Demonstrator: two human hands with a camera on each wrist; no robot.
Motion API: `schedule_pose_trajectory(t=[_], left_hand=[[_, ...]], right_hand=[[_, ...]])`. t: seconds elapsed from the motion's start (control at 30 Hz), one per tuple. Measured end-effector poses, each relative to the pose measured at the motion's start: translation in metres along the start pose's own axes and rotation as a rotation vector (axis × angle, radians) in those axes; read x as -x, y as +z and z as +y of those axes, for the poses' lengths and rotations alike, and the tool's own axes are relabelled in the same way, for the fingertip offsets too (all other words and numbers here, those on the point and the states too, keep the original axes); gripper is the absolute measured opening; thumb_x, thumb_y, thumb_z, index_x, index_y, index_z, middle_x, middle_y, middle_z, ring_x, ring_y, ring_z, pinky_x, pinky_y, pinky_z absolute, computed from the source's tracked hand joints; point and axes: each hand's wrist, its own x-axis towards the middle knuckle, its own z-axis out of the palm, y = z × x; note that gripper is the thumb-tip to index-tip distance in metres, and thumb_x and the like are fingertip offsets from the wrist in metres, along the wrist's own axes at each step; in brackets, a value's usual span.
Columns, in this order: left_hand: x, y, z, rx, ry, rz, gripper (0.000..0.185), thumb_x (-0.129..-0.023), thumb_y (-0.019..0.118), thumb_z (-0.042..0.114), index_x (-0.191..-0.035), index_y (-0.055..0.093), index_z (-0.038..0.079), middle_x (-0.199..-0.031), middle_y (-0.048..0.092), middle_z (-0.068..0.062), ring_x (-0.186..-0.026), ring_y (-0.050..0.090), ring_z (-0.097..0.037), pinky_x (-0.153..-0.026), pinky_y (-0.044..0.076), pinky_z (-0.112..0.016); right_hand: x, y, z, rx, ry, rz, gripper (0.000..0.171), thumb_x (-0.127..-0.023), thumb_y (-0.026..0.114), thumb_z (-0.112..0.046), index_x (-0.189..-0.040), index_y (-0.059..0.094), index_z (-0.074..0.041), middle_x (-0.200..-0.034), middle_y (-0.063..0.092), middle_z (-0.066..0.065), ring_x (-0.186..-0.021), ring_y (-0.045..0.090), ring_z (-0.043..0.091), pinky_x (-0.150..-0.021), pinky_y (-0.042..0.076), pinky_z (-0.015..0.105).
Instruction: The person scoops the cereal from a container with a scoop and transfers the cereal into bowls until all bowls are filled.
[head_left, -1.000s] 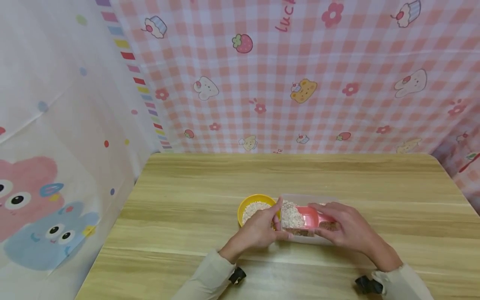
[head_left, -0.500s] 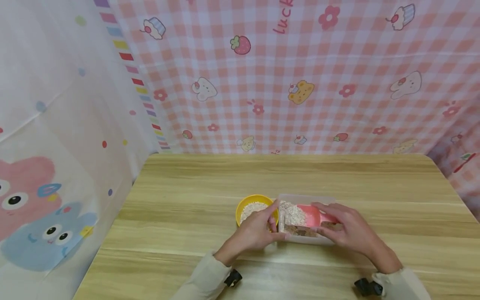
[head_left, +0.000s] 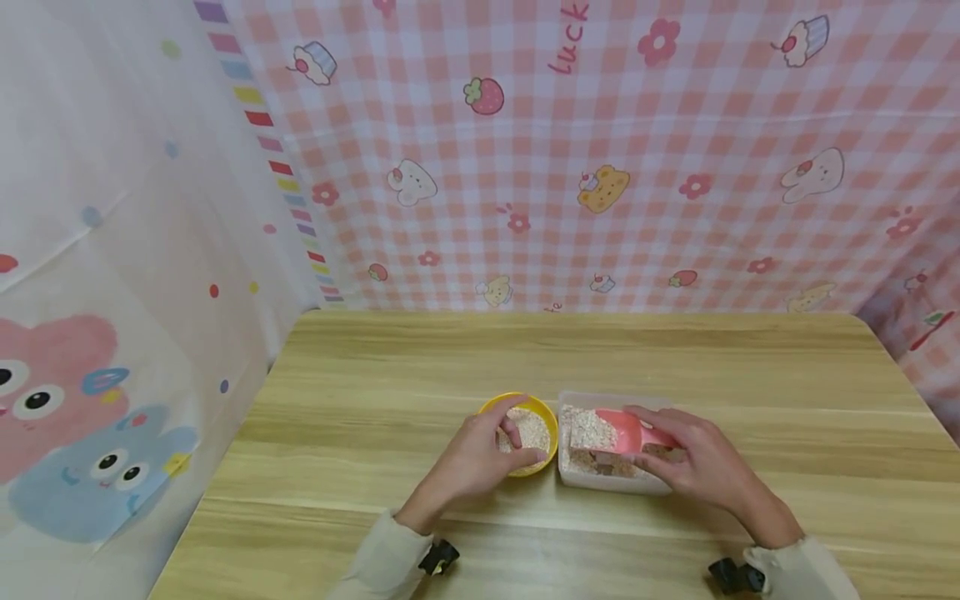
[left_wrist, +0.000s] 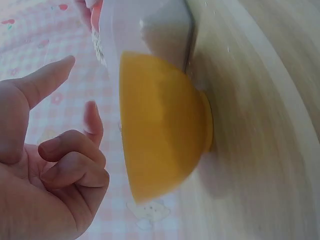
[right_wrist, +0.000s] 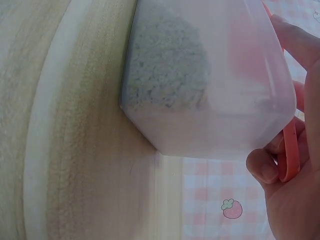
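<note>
- Head view: left hand (head_left: 472,457), fingers loosely curled, rests over the near rim of the yellow bowl (head_left: 550,421) of oats.
- Right hand (head_left: 693,461) grips pink scoop (head_left: 618,432) inside clear container (head_left: 611,482), just beside the bowl.

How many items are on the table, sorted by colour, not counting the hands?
Yellow: 1, the yellow bowl of oat flakes, which the left hand rests over.
Clear: 1, the clear plastic container of flakes.
Pink: 1, the pink scoop in the container, held by the right hand.
Total: 3
</note>
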Motion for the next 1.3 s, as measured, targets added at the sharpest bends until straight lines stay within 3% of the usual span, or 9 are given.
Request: schedule_pose_trajectory(t=[0.17, 0.4, 0.6, 0.73, 0.93, 1.03, 1.17, 1.3], left_hand=[[0.002, -0.008, -0.008, 0.037, 0.019, 0.075, 0.068, -0.085, 0.079, 0.031, -0.144, 0.050, 0.014, -0.095, 0.061, 0.002, -0.065, 0.046, -0.012, -0.055, 0.037, -0.021], [0.002, -0.016, -0.023, 0.081, -0.018, 0.189, 0.064, -0.085, 0.079, 0.029, -0.141, 0.052, 0.013, -0.116, 0.062, -0.007, -0.072, 0.047, -0.013, -0.057, 0.038, -0.021], [0.000, -0.019, -0.038, 0.073, -0.032, 0.216, 0.066, -0.085, 0.079, 0.031, -0.142, 0.052, 0.012, -0.120, 0.060, -0.008, -0.075, 0.048, -0.014, -0.060, 0.040, -0.021], [0.000, -0.020, -0.044, 0.065, -0.053, 0.186, 0.070, -0.085, 0.079, 0.033, -0.144, 0.049, 0.010, -0.121, 0.057, -0.009, -0.080, 0.048, -0.017, -0.064, 0.040, -0.023], [-0.002, -0.019, -0.050, 0.079, -0.098, 0.063, 0.086, -0.083, 0.080, 0.039, -0.152, 0.037, 0.013, -0.122, 0.053, -0.008, -0.084, 0.049, -0.018, -0.067, 0.042, -0.026], [-0.003, -0.016, -0.054, 0.091, -0.092, 0.003, 0.100, -0.077, 0.084, 0.043, -0.156, 0.028, 0.015, -0.131, 0.049, -0.012, -0.103, 0.053, -0.022, -0.085, 0.049, -0.037], [-0.004, -0.012, -0.057, 0.102, -0.076, -0.042, 0.115, -0.070, 0.089, 0.045, -0.158, 0.019, 0.018, -0.152, 0.036, -0.017, -0.137, 0.039, -0.033, -0.113, 0.030, -0.055], [-0.006, -0.009, -0.057, 0.111, -0.069, -0.077, 0.122, -0.067, 0.091, 0.044, -0.159, 0.014, 0.022, -0.160, 0.026, -0.015, -0.146, 0.027, -0.036, -0.115, 0.023, -0.060]], right_hand=[[-0.001, 0.001, 0.000, -0.001, 0.004, 0.003, 0.059, -0.075, 0.087, -0.022, -0.129, 0.066, -0.011, -0.108, 0.073, 0.003, -0.094, 0.068, 0.019, -0.076, 0.057, 0.043], [-0.003, 0.000, 0.000, 0.002, 0.005, 0.003, 0.058, -0.076, 0.086, -0.023, -0.129, 0.066, -0.011, -0.107, 0.073, 0.004, -0.092, 0.067, 0.017, -0.075, 0.056, 0.041], [-0.004, 0.000, 0.001, -0.002, 0.008, 0.001, 0.058, -0.076, 0.086, -0.024, -0.129, 0.066, -0.011, -0.108, 0.073, 0.004, -0.094, 0.068, 0.020, -0.077, 0.056, 0.044], [-0.006, 0.001, 0.001, -0.004, 0.003, 0.008, 0.058, -0.076, 0.086, -0.024, -0.129, 0.066, -0.011, -0.108, 0.073, 0.004, -0.093, 0.068, 0.019, -0.076, 0.056, 0.043], [-0.007, 0.003, 0.002, -0.006, 0.002, 0.016, 0.058, -0.076, 0.085, -0.023, -0.129, 0.066, -0.011, -0.108, 0.073, 0.006, -0.094, 0.069, 0.022, -0.077, 0.056, 0.045], [-0.007, 0.003, 0.002, -0.004, 0.001, 0.016, 0.057, -0.077, 0.085, -0.023, -0.129, 0.066, -0.010, -0.109, 0.073, 0.007, -0.095, 0.069, 0.024, -0.077, 0.057, 0.046], [-0.007, 0.003, 0.002, -0.006, 0.002, 0.010, 0.057, -0.077, 0.085, -0.024, -0.130, 0.066, -0.010, -0.110, 0.073, 0.008, -0.097, 0.069, 0.026, -0.078, 0.056, 0.047], [-0.007, 0.003, 0.002, -0.007, 0.004, 0.005, 0.057, -0.078, 0.085, -0.024, -0.130, 0.066, -0.010, -0.111, 0.073, 0.009, -0.098, 0.069, 0.028, -0.079, 0.056, 0.048]])
